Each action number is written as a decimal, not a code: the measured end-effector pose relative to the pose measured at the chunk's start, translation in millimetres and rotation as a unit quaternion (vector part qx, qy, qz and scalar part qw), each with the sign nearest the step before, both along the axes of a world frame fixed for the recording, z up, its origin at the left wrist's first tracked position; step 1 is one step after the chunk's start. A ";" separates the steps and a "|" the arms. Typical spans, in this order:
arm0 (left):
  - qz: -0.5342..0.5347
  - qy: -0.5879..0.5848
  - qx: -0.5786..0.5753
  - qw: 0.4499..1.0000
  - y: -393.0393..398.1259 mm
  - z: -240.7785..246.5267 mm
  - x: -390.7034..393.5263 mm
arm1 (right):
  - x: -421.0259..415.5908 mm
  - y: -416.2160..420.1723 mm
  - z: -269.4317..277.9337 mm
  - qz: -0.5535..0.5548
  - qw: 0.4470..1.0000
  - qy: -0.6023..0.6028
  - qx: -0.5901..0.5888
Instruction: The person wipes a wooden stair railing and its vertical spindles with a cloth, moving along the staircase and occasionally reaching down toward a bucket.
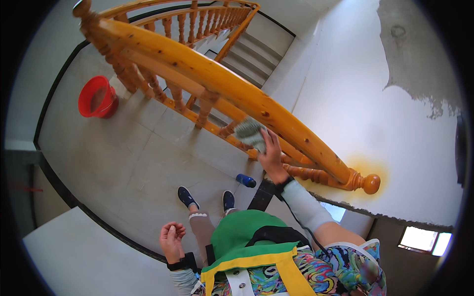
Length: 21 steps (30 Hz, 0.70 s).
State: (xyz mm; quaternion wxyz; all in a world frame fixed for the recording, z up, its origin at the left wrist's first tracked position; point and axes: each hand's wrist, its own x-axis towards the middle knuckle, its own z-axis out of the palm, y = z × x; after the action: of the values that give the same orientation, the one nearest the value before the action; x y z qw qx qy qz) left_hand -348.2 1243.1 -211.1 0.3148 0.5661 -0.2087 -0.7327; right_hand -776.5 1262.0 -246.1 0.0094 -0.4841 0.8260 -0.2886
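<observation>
My right hand [271, 153] holds a grey-green cloth [251, 134], slightly blurred, against the lower side of a varnished wooden stair railing, near its turned balusters [205, 107]. The thick handrail [222, 77] slants above the cloth, from a newel post at the upper left to a round-topped newel post [370, 184] at the right. My left hand [172, 240] hangs at the lower left, away from the railing, its fingers curled loosely with nothing seen in them.
A red plastic bucket [112, 105] stands on the tiled floor at the left. A blue bottle [246, 180] lies near my feet. Stairs [251, 55] descend or rise beyond the railing; which, I cannot tell. A wall with bare grey patches [418, 48] stands at the right.
</observation>
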 end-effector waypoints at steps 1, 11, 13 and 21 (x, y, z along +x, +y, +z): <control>-0.014 -0.005 -0.001 1.000 0.8 5.5 -6.3 | -6.0 -21.0 -9.7 -0.030 1.000 0.004 -0.007; -0.091 -0.027 0.035 0.995 36.7 12.3 -41.8 | -25.6 -93.6 -49.3 0.024 0.981 -0.060 0.183; -0.107 -0.009 0.044 0.993 40.8 12.3 -53.6 | -39.7 -36.7 -54.0 -0.004 0.985 -0.002 0.171; -0.140 0.021 0.027 0.990 19.7 46.7 -54.7 | -74.6 119.2 -37.8 -0.165 0.922 0.098 0.336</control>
State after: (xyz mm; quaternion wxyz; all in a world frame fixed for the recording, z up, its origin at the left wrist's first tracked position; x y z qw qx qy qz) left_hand -402.9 1262.8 -164.4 0.1981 0.5243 -0.2594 -0.7865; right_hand -851.2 1381.2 -283.9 0.0430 -0.3353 0.9394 0.0567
